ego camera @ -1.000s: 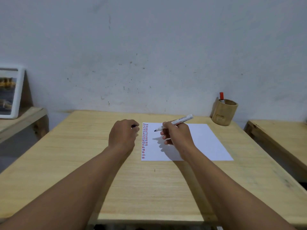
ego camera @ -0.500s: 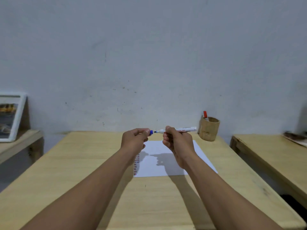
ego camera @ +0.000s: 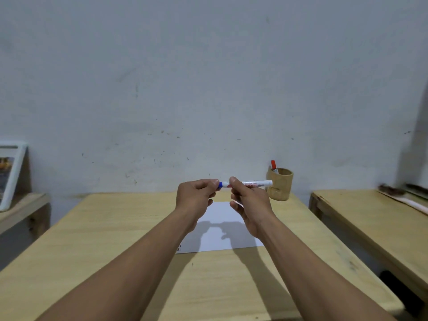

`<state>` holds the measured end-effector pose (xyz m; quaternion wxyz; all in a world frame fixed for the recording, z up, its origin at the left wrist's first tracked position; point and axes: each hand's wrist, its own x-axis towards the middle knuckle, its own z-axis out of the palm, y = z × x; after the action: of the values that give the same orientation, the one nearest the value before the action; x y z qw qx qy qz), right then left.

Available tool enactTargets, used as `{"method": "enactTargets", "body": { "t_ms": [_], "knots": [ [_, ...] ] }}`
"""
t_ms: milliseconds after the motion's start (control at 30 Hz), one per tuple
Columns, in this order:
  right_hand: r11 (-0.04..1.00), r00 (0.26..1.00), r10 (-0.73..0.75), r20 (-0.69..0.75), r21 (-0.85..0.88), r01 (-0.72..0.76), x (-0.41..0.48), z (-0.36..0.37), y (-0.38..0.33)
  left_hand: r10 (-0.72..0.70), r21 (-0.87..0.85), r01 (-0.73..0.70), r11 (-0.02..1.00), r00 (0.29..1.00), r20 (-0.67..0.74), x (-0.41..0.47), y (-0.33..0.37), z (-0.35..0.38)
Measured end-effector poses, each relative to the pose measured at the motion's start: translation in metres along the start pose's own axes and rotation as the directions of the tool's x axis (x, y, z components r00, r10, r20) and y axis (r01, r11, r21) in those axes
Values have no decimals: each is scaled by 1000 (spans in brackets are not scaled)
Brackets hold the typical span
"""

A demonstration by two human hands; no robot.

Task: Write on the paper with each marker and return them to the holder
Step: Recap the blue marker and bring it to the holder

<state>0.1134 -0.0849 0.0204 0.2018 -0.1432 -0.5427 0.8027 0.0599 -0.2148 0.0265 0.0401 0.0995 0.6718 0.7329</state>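
Both hands are raised above the white paper (ego camera: pixel 220 237), which lies on the wooden table (ego camera: pixel 115 239). My right hand (ego camera: pixel 249 200) grips a white-barrelled marker (ego camera: pixel 253 183) held level. My left hand (ego camera: pixel 196 195) pinches the marker's blue cap (ego camera: pixel 220 184), which sits against the marker's left end. A round bamboo holder (ego camera: pixel 280 184) stands at the table's back right, with a red-capped marker (ego camera: pixel 274 165) sticking out of it. Small red and blue marks (ego camera: pixel 178 247) show at the paper's near left corner; my left forearm hides the rest of that edge.
A second wooden table (ego camera: pixel 370 218) stands to the right with dark items at its far end. A low shelf (ego camera: pixel 20 205) at the left carries a white-framed picture (ego camera: pixel 9 174). A pale wall rises right behind the table.
Both hands lifted off the paper and came together. The blue cap in my left hand met the marker's tip and now covers it. The view tilted upward.
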Motion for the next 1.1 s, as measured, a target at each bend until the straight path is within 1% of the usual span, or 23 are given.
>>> {"method": "enactTargets", "body": {
  "t_ms": [100, 167, 233, 267, 333, 433, 467, 533, 600, 667, 800, 900, 1033, 1100],
  "knots": [
    [987, 993, 27, -117, 158, -8, 2, 5, 0, 109, 95, -106, 990, 994, -26, -5, 1, 11],
    [985, 975, -5, -222, 167, 43, 5, 8, 3, 198, 180, -187, 966, 979, -44, -7, 3, 18],
    [989, 963, -72, -258, 104, 102, 7, 8, 4, 273, 262, -253, 931, 961, -43, -9, 7, 25],
    [993, 964, -102, -245, 40, 115, 5, 7, 3, 301, 296, -277, 914, 953, -41, -9, 10, 28],
    [989, 976, -120, -180, -107, 102, 1, 5, -5, 351, 330, -317, 889, 935, -45, -7, 14, 33],
    [962, 987, -131, -98, -253, 103, -1, -3, -14, 398, 367, -353, 861, 916, -54, -2, 20, 39],
    [932, 985, -157, -73, -341, 123, 0, -7, -16, 403, 377, -358, 854, 914, -46, 0, 23, 42],
    [839, 976, -216, -33, -517, 168, 4, -15, -19, 408, 393, -372, 841, 913, -11, 4, 26, 48],
    [739, 960, -281, -4, -639, 213, 9, -25, -23, 411, 408, -385, 828, 911, 26, 8, 28, 57],
    [646, 940, -341, 23, -720, 252, 16, -36, -28, 414, 423, -400, 813, 908, 63, 12, 29, 68],
    [539, 918, -394, 37, -800, 263, 32, -57, -45, 396, 421, -404, 813, 912, 110, 24, 25, 95],
    [519, 915, -404, 17, -819, 244, 53, -74, -59, 359, 429, -380, 820, 924, 133, 38, 10, 115],
    [458, 898, -439, -11, -863, 213, 89, -100, -78, 261, 469, -316, 825, 948, 180, 61, -21, 146],
    [448, 885, -465, -28, -870, 207, 109, -113, -87, 218, 486, -286, 826, 957, 193, 75, -38, 162]
  ]
}}
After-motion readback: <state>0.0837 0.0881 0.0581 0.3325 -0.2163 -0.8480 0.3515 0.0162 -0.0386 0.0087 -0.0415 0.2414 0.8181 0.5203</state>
